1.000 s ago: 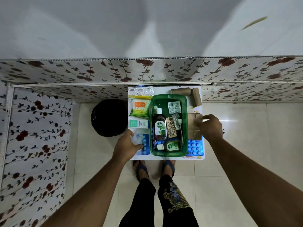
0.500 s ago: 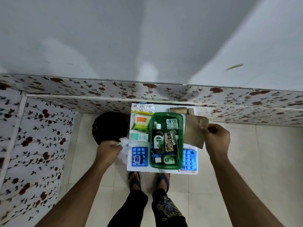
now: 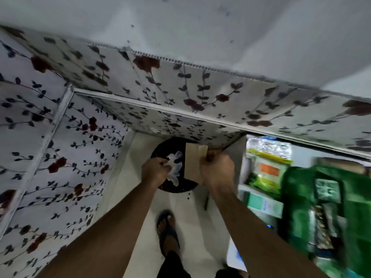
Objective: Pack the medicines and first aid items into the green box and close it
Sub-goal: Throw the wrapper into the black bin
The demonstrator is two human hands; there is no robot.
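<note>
My left hand [image 3: 155, 171] is closed on a crumpled clear plastic wrapper [image 3: 174, 169]. My right hand [image 3: 217, 170] grips a flat brown paper piece [image 3: 194, 161]. Both hands hover over a round black bin [image 3: 176, 167] on the floor, left of the table. The green box [image 3: 329, 213] stands open at the right edge of the view, blurred, with a blister strip [image 3: 327, 190] and other medicines inside. Beside it on the white table [image 3: 234, 259] lie a green and orange packet [image 3: 265, 175] and a white-green carton [image 3: 263, 204].
Floral-patterned panels [image 3: 60, 157] wall in the left side and the back. A foil pack [image 3: 269, 144] lies at the table's far end. My sandalled foot [image 3: 167, 231] stands on the pale tiled floor below the bin.
The view has swung left. Both hands moved from the table to over the black bin, the left carrying the plastic wrapper and the right the brown paper.
</note>
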